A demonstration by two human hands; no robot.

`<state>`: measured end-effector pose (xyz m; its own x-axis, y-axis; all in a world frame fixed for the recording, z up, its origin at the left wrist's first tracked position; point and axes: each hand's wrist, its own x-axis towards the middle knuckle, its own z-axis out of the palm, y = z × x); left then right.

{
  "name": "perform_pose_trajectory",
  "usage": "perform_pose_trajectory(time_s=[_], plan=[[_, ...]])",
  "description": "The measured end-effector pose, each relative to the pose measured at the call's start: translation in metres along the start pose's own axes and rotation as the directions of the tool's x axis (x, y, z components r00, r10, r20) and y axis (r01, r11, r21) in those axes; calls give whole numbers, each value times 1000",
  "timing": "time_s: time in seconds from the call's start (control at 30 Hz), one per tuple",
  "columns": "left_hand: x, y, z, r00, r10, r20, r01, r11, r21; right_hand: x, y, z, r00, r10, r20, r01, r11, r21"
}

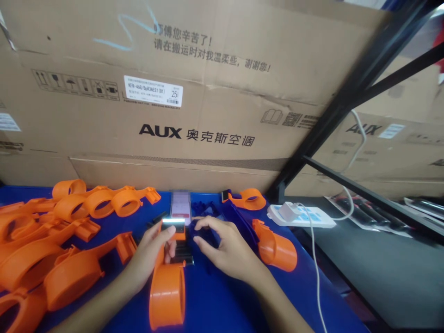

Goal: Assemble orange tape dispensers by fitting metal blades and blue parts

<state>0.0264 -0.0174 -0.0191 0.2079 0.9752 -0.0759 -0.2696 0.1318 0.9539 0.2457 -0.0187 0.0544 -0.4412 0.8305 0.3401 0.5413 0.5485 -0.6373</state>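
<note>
My left hand (pixel 157 243) is closed around the upper end of an orange plastic tape dispenser (pixel 167 296), with its wide ring hanging toward me. A shiny dark piece (pixel 173 225) sits at that end under my thumb. To its right, my right hand (pixel 225 245) is open, thumb and forefinger curved and apart, with nothing visible between them. It hovers by a pile of small dark blue parts (pixel 208 210). Black strip-like pieces (pixel 183 253) lie between my hands, partly hidden by the left one.
Several orange dispensers (pixel 74 277) crowd the left of the blue surface (pixel 215 305). Two more, one lower (pixel 277 249) and one higher (pixel 251 199), lie at right. A phone (pixel 181 208) stands behind my hands. A white power strip (pixel 312 216) with cable, a black rack post (pixel 322 111) and cardboard boxes (pixel 208 111) border the space.
</note>
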Motion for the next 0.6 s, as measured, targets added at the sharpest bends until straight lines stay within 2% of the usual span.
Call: perform_pose_trajectory(time_s=[0.17, 0.33, 0.47, 0.6], plan=[[-3, 1, 3, 1000, -18, 0, 18, 998, -52, 0, -1, 11, 994, -8, -106, 32, 973, 230], [-6, 5, 7, 999, -38, 11, 39, 995, -95, 0, 5, 18, 964, 112, -241, -5, 914, 406], [-9, 9, 12, 997, -72, -6, 70, 986, -150, 0, 5, 26, 940, 119, -319, 21, 915, 402], [-11, 11, 13, 998, -62, 19, 64, 987, -149, -1, 1, 33, 947, 53, -317, 25, 971, 239]])
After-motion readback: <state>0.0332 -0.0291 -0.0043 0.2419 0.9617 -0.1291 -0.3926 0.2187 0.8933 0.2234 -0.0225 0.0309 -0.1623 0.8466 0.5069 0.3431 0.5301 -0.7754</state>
